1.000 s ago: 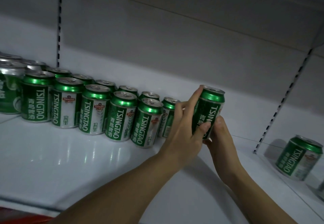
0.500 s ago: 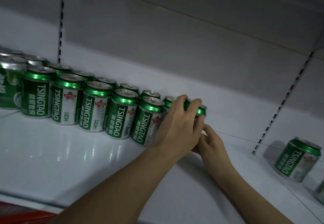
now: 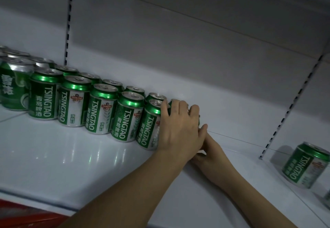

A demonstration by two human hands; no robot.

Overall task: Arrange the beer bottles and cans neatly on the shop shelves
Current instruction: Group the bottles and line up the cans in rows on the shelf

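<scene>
Two rows of green Tsingtao beer cans stand on the white shelf [image 3: 71, 156], a front row [image 3: 127, 117] and a back row [image 3: 112, 83]. At the right end of the front row my left hand [image 3: 180, 129] grips one more can [image 3: 187, 110] from above, its fingers curled over the top. That can is almost wholly hidden and stands against the last can of the row [image 3: 148, 126]. My right hand [image 3: 209, 149] lies low beside the can's base, its fingers tucked behind my left hand.
Another kind of green can [image 3: 14, 85] stands at the far left. A lone Tsingtao can [image 3: 305, 165] stands in the adjoining section, past a slotted upright [image 3: 278, 126]. Part of another can [image 3: 327, 199] shows at the right edge. A red object [image 3: 21, 215] lies below the shelf's front edge.
Both hands brought the can down from mid-air and to the left, onto the shelf at the end of the front row. My left hand now covers its top.
</scene>
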